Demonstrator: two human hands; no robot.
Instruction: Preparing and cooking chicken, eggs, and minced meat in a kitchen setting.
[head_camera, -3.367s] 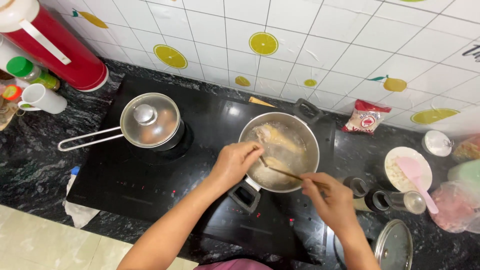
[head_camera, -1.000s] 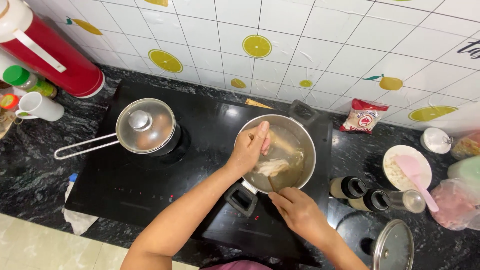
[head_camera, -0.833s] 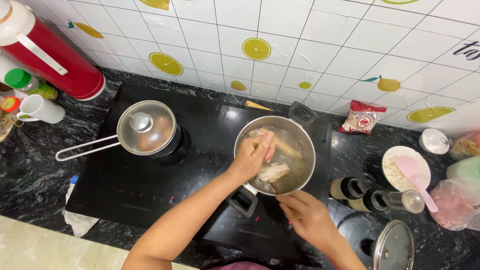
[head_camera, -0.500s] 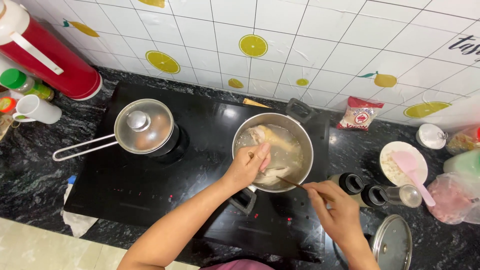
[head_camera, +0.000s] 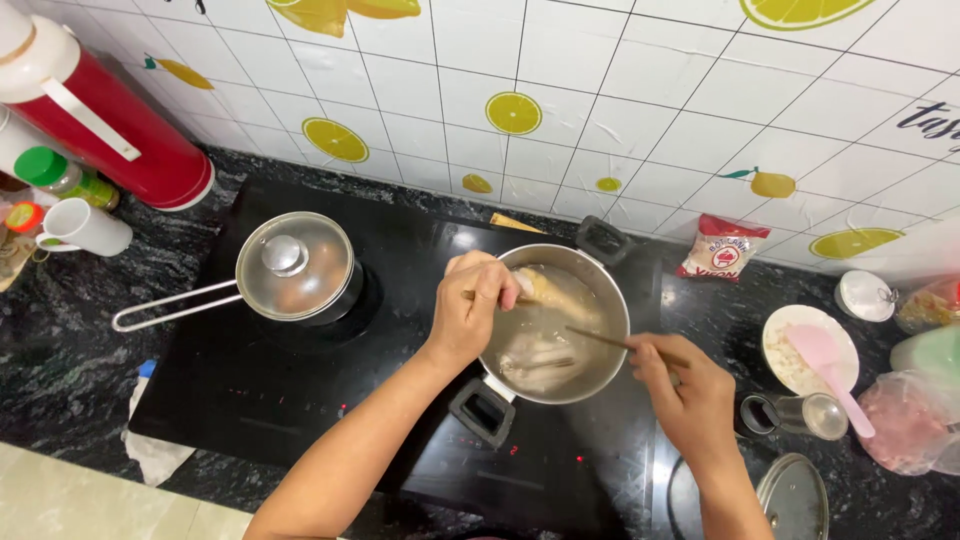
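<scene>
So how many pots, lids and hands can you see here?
Pots: 2, the big steel pot and the long-handled saucepan
Lids: 2, the glass lid on the saucepan and the lid on the counter
Hands: 2, left hand, right hand
Total: 6

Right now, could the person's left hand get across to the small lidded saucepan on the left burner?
Probably yes. The left hand is over the near rim of the steel pot, and the black cooktop between it and the lidded saucepan carries nothing. Its fingers seem to pinch something, so it may need to let go first.
</scene>
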